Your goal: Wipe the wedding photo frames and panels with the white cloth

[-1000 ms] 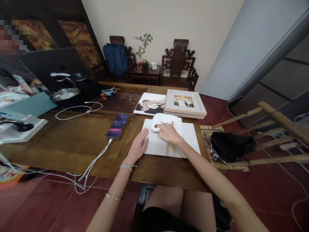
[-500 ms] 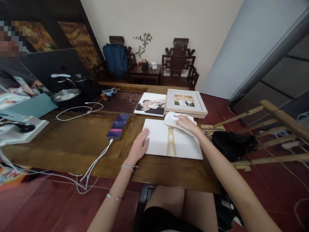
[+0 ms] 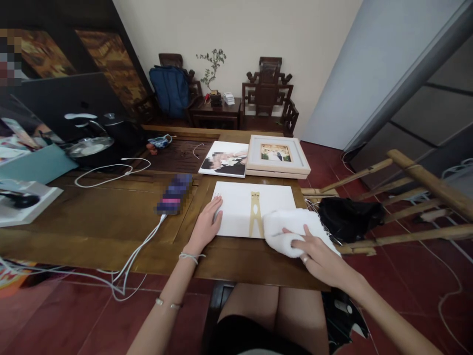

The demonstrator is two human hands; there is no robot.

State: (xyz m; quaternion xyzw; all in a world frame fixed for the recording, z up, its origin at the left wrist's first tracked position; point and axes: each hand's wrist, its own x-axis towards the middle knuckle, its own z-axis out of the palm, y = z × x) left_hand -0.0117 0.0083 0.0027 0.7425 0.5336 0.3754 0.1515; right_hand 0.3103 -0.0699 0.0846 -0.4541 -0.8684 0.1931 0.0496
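Observation:
A white rectangular panel (image 3: 236,207) lies flat near the table's front edge, with a tan forked stand leg (image 3: 255,209) on its face. My left hand (image 3: 207,222) rests on the panel's left edge, fingers stretched out flat. At the panel's near right corner, my right hand (image 3: 318,256) grips a white cloth (image 3: 291,227) that covers that corner and hangs past the panel's right side. Just behind the panel lie a photo print (image 3: 225,160) of people and a pale wooden picture frame (image 3: 303,162) with a small photo in it.
A phone (image 3: 173,195) with a white cable lies left on the wooden table (image 3: 111,217). Farther left are a power strip (image 3: 37,207), a teal box (image 3: 55,165) and a lidded pot (image 3: 90,148). A bamboo chair (image 3: 417,172) holding a black bag stands at right.
My right hand has drawn the cloth from the panel's far right edge toward me, to its near right corner. My left hand keeps its place on the left edge.

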